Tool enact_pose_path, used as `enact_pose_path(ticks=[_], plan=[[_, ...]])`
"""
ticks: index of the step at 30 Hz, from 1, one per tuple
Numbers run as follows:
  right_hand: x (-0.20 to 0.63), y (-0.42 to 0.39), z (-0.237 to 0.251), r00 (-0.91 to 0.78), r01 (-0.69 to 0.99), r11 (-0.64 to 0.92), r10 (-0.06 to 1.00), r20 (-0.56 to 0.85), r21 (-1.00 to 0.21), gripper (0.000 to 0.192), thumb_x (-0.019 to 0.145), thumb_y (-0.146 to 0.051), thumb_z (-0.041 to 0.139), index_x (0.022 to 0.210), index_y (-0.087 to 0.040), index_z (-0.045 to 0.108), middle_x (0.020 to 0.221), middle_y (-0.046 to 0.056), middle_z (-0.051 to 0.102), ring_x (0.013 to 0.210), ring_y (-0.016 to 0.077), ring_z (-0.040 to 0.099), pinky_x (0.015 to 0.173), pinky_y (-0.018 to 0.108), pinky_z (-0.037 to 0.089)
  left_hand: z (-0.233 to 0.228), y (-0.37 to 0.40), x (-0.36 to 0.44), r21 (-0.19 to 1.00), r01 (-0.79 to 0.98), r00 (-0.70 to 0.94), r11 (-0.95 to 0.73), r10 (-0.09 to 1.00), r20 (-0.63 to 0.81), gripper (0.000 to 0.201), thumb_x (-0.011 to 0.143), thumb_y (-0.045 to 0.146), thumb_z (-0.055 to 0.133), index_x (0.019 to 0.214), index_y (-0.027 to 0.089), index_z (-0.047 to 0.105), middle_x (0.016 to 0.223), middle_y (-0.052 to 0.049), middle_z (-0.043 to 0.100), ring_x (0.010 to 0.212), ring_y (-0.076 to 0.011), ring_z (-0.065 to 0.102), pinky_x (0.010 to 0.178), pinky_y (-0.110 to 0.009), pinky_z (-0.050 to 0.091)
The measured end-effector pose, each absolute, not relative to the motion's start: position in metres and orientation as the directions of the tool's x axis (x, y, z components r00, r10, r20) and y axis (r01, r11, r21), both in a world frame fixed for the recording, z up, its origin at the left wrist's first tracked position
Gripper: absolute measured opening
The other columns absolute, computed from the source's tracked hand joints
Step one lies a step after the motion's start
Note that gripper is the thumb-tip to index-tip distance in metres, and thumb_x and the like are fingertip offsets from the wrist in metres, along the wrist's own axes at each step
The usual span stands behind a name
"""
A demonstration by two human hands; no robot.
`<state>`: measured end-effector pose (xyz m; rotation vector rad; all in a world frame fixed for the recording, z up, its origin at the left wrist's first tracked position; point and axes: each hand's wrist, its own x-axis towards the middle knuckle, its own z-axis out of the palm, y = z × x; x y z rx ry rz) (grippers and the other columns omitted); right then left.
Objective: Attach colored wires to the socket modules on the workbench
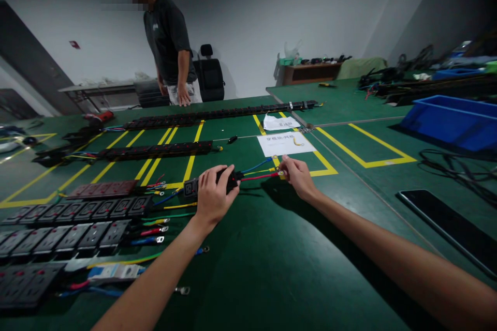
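My left hand (215,191) is wrapped over a black socket module (190,190), whose left end shows beyond my fingers. From its right end run a blue wire, a yellow-green wire (258,171) and a red wire (258,177), tipped with ring terminals. With thumb and fingers pinched, my right hand (298,178) holds the red wire's end near its terminal. The blue and yellow-green ends lie close to those fingertips. Left of my left forearm are rows of black socket strips (73,238) and a brown-red strip (101,189), with coloured wires ending in metal lugs.
Long black strips (155,150) lie farther back across yellow tape outlines. A white paper sheet (281,146) is just beyond my right hand. At right are a smartphone (446,225), black cables (458,170) and a blue bin (454,119). A person (171,46) stands behind the table.
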<state>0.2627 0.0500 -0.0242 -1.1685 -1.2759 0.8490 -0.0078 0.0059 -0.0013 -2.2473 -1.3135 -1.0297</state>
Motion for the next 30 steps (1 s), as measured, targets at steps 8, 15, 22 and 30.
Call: enact_pose_path(ticks=[8,15,22,30], plan=[[0.2612,0.047,-0.0202,0.06,0.161,0.257,0.961,0.27,-0.953,0.05,0.083,-0.064,0.064,0.059,-0.021,0.056,0.053,-0.003,0.043,0.05,0.0114,0.036,0.047,0.027,0.025,-0.0005,0.0055,-0.0082,0.053,0.86,0.32,-0.508,0.617,0.719,0.042,0.094,0.03,0.068,0.134,0.017,0.063,0.124,-0.015,0.064,0.114,-0.0308,0.062,0.099,-0.05,0.052],[0.2614,0.0464,-0.0191,0.042,0.19,0.273,0.958,0.285,-0.943,0.039,0.079,-0.053,0.066,0.06,-0.02,0.059,0.053,-0.003,0.046,0.051,0.0113,0.037,0.05,0.027,0.027,0.0001,0.0053,-0.0081,0.039,0.862,0.331,-0.506,0.62,0.712,0.043,0.093,0.03,0.069,0.133,0.016,0.065,0.123,-0.016,0.065,0.114,-0.0314,0.063,0.099,-0.049,0.052],[0.2621,0.0475,-0.0223,0.045,0.168,0.262,0.961,0.273,-0.95,0.037,0.08,-0.052,0.066,0.061,-0.02,0.06,0.051,-0.005,0.044,0.05,0.0108,0.035,0.05,0.027,0.026,-0.0014,0.0063,-0.008,0.031,0.862,0.342,-0.505,0.626,0.701,0.043,0.093,0.03,0.069,0.134,0.017,0.064,0.123,-0.015,0.066,0.114,-0.0312,0.063,0.099,-0.05,0.052],[0.2605,0.0447,-0.0156,0.032,0.199,0.276,0.957,0.288,-0.94,0.041,0.079,-0.055,0.065,0.059,-0.021,0.059,0.049,-0.004,0.043,0.049,0.011,0.035,0.049,0.027,0.026,-0.0011,0.0055,-0.0081,0.042,0.86,0.348,-0.508,0.645,0.68,0.044,0.094,0.03,0.068,0.135,0.016,0.064,0.124,-0.016,0.065,0.115,-0.0319,0.062,0.1,-0.051,0.052]])
